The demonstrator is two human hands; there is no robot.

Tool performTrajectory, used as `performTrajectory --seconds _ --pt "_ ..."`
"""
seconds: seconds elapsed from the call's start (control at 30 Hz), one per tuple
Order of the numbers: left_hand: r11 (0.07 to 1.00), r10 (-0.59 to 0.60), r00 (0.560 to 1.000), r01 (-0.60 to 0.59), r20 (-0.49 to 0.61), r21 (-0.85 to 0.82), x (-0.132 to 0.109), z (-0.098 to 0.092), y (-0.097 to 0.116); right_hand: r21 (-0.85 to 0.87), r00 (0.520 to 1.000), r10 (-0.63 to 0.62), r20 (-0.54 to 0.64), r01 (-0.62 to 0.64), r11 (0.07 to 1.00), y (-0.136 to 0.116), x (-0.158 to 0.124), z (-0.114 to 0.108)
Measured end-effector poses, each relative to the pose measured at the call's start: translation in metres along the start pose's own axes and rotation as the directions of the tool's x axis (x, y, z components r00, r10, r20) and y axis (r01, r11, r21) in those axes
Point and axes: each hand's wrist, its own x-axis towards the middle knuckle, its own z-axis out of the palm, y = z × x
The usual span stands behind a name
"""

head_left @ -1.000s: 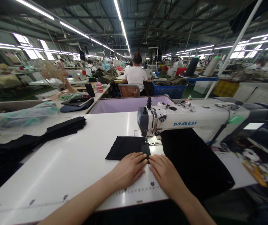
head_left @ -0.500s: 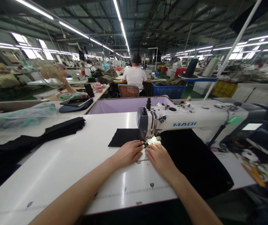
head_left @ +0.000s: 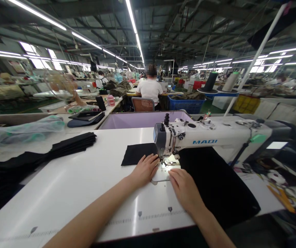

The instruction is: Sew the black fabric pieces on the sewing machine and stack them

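Observation:
My left hand [head_left: 145,169] lies flat, fingers stretched, with its fingertips on the near edge of a small black fabric piece [head_left: 137,154] just left of the needle. A white MAQI sewing machine [head_left: 210,135] stands over the fabric. My right hand [head_left: 185,187] rests flat on the white table [head_left: 85,179] in front of the metal needle plate [head_left: 164,172], beside a larger black cloth [head_left: 215,179] that hangs off the table's right side. Neither hand grips anything.
A stack of folded black pieces [head_left: 72,143] and more black cloth [head_left: 5,172] lie at the left. A lilac bin [head_left: 137,120] sits behind the table. A person in a white shirt [head_left: 149,89] sits ahead. Thread cones [head_left: 211,82] stand at the right.
The black piece has travelled away from me under the presser foot. My hands followed it forward, then my right hand drew back toward me, off the fabric.

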Motion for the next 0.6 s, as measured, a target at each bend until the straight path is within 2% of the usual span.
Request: performTrajectory --seconds 0.1,0.17,0.33,0.47,0.6 --pt "0.978 -0.204 0.979 0.204 -0.007 0.033 -0.004 0.006 0.004 -0.19 0.968 0.228 -0.101 -0.244 0.951 0.011 -0.011 -0.019" --pt "0.964 -0.262 0.965 0.262 -0.007 0.04 -0.004 0.007 0.005 -0.221 0.927 0.36 -0.107 -0.375 0.9 0.024 -0.018 -0.03" --pt "0.952 -0.301 0.952 0.297 0.055 0.068 -0.01 -0.001 -0.001 -0.092 0.875 0.477 0.083 -0.47 0.878 0.045 -0.022 -0.045" --pt "0.926 -0.37 0.925 0.359 0.089 0.121 -0.031 -0.016 -0.036 -0.007 0.823 0.545 0.162 -0.551 0.834 0.046 -0.018 -0.048" --pt "0.905 -0.405 0.912 0.388 0.071 0.176 -0.052 -0.031 -0.08 0.048 0.841 0.525 0.135 -0.534 0.844 0.05 -0.023 -0.047"
